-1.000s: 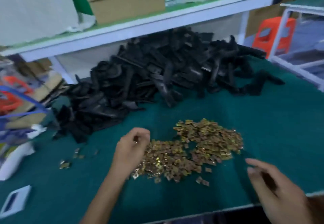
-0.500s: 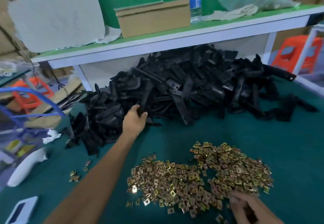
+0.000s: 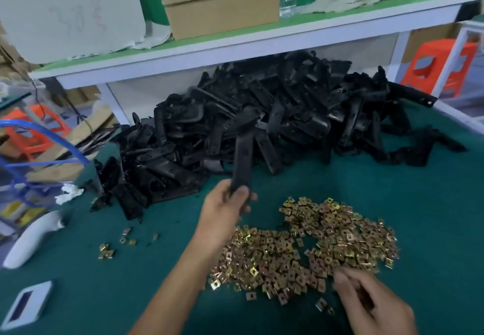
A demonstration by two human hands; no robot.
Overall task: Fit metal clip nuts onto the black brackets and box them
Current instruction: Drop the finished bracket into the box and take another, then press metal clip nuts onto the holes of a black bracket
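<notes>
A black bracket (image 3: 243, 157) is held upright before the bracket pile (image 3: 275, 122) — the left hand (image 3: 222, 211) grips its lower end. Clip nuts (image 3: 314, 245) lie heaped on the green table (image 3: 432, 216); the right hand (image 3: 372, 306) is at their near edge — fingers bent, but I cannot tell whether they hold anything.

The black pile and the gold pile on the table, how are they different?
The black pile is made of long dark strips; the gold pile is made of tiny shiny squares. The black pile is heaped high at the back; the gold pile lies flat and nearer. The left hand holds one black strip; the right hand is at the gold pile's edge. Both lie on the green table.
</notes>
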